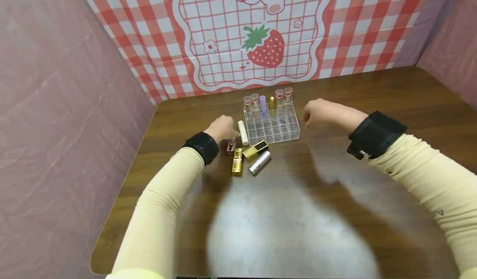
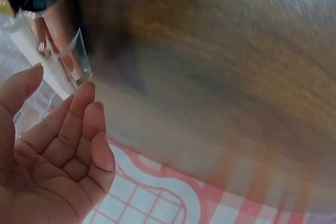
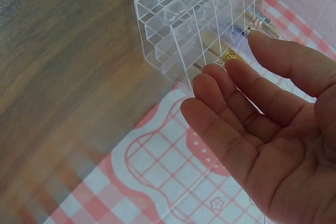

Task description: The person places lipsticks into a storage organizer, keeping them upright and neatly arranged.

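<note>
My left hand [image 1: 222, 128] hovers over the table beside a small clear-cased reddish lipstick [image 1: 231, 145] and a white tube [image 1: 243, 133]. In the left wrist view its fingers are loosely bent, holding nothing, with the clear-cased lipstick [image 2: 65, 38] just beyond the fingertips. To the right of a clear lipstick organizer [image 1: 273, 128], my right hand [image 1: 318, 112] is raised with nothing in it; the right wrist view shows relaxed fingers. Several lipsticks stand in the organizer's back row, among them a purple tube [image 1: 263, 103] and a gold one [image 1: 272, 102].
In front of the organizer lie a gold tube [image 1: 237, 162], a gold-and-black tube [image 1: 255, 149] and a silver tube [image 1: 259, 163]. The wooden table [image 1: 316, 229] meets a strawberry-patterned checked cloth [image 1: 149, 34] at the back.
</note>
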`<state>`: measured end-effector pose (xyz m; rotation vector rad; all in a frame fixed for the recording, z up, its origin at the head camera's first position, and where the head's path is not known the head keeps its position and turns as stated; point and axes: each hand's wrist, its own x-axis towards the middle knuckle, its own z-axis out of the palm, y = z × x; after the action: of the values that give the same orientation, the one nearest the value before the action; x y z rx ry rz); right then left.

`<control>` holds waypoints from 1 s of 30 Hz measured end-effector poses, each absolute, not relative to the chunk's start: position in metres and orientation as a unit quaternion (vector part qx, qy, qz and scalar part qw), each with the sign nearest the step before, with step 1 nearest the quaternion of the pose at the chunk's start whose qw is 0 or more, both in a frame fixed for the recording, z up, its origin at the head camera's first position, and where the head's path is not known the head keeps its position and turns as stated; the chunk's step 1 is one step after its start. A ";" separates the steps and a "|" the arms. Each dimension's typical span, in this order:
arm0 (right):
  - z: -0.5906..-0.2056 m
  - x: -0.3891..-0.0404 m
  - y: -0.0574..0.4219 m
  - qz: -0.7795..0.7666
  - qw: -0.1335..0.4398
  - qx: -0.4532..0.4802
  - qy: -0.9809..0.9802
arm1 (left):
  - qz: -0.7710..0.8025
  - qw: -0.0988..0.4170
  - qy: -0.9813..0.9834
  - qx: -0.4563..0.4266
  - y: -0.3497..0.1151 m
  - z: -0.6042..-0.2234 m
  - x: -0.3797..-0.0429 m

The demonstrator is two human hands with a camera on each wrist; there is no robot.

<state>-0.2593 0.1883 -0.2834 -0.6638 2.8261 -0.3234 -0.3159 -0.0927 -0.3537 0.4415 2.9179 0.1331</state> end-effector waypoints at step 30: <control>-0.279 -0.251 0.199 -0.098 0.110 -0.217 0.965 | 0.096 0.070 0.983 0.136 -0.089 -0.317 -0.317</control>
<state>-0.2514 0.1994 -0.2788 -0.6392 2.8358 -0.2872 -0.3167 -0.0890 -0.3173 0.4099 2.9589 0.2896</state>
